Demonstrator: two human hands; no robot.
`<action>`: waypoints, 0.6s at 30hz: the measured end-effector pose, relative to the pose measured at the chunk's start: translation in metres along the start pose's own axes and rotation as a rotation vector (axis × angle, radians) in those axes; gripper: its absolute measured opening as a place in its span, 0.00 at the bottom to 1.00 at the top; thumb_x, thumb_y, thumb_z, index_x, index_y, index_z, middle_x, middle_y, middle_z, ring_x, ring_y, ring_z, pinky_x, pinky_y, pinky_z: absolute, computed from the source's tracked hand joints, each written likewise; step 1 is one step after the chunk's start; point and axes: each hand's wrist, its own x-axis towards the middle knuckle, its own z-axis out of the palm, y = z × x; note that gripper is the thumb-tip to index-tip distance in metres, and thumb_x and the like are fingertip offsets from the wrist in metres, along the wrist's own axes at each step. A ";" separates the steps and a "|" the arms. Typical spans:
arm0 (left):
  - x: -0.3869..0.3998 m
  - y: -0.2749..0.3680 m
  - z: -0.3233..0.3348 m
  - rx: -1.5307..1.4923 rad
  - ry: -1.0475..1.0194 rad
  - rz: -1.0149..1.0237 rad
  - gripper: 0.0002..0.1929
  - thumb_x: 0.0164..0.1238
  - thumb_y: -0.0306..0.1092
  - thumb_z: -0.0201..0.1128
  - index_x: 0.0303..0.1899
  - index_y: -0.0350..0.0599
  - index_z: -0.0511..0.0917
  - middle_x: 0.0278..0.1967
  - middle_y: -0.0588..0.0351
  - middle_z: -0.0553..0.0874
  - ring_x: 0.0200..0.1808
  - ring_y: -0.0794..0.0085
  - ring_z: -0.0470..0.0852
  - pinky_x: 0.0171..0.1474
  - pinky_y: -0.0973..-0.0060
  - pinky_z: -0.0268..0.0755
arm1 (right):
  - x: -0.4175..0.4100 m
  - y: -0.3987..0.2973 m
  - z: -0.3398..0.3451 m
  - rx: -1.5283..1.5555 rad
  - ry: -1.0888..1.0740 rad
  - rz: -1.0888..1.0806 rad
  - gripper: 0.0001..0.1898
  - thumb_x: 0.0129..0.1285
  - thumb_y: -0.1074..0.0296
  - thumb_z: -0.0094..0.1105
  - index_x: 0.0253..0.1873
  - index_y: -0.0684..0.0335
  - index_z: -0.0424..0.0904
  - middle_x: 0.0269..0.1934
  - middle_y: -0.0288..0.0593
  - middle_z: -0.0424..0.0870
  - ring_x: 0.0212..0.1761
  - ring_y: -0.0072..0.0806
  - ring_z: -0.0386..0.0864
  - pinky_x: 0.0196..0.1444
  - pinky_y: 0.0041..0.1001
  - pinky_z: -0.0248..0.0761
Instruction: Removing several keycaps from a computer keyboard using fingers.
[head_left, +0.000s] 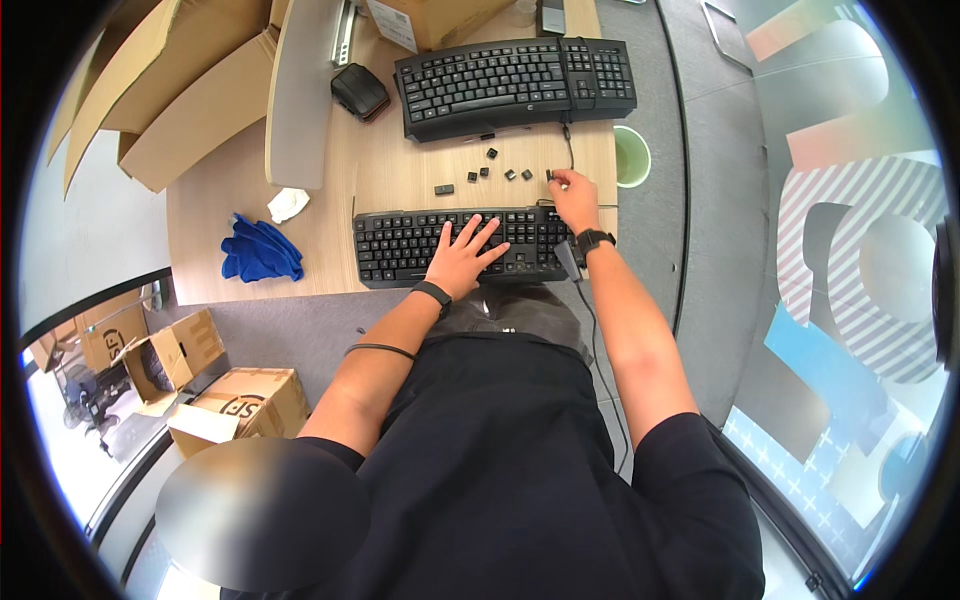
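A black computer keyboard (397, 251) lies along the near edge of the wooden desk. My left hand (466, 259) rests on its keys with the fingers spread. Beyond the keyboard's top right part, my right hand (574, 196) pinches a small black keycap (550, 175) between thumb and fingertips. Several loose black keycaps (511, 175) lie on the desk to its left, with a wider keycap (444, 190) farther left. A second black keyboard (487, 82), its cable wound around it, sits on something black at the back.
A blue cloth (261, 249) and a crumpled white tissue (288, 204) lie at the left. A black pouch (361, 91) sits by a low divider (298, 105). A cardboard box (442, 19) stands at the back, and a green bin (632, 156) beside the desk's right edge.
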 end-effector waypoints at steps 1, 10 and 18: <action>0.000 0.002 -0.002 0.003 -0.006 -0.008 0.54 0.56 0.45 0.84 0.84 0.78 0.61 0.90 0.62 0.46 0.89 0.55 0.46 0.84 0.32 0.49 | 0.007 -0.001 0.003 0.008 -0.007 -0.001 0.17 0.68 0.66 0.68 0.56 0.68 0.90 0.46 0.58 0.93 0.50 0.50 0.92 0.57 0.39 0.83; 0.002 0.012 -0.009 0.013 -0.028 -0.046 0.53 0.58 0.44 0.83 0.84 0.77 0.61 0.90 0.59 0.45 0.90 0.52 0.44 0.82 0.32 0.52 | -0.016 0.016 -0.022 0.172 -0.057 0.022 0.16 0.72 0.67 0.65 0.60 0.67 0.88 0.44 0.53 0.93 0.44 0.45 0.92 0.50 0.36 0.83; 0.001 0.024 -0.009 -0.009 -0.057 -0.103 0.50 0.60 0.42 0.82 0.84 0.74 0.62 0.89 0.56 0.46 0.90 0.49 0.43 0.83 0.32 0.50 | -0.127 0.047 -0.064 -0.086 -0.154 -0.316 0.18 0.64 0.68 0.73 0.59 0.59 0.87 0.53 0.42 0.86 0.48 0.38 0.87 0.51 0.37 0.82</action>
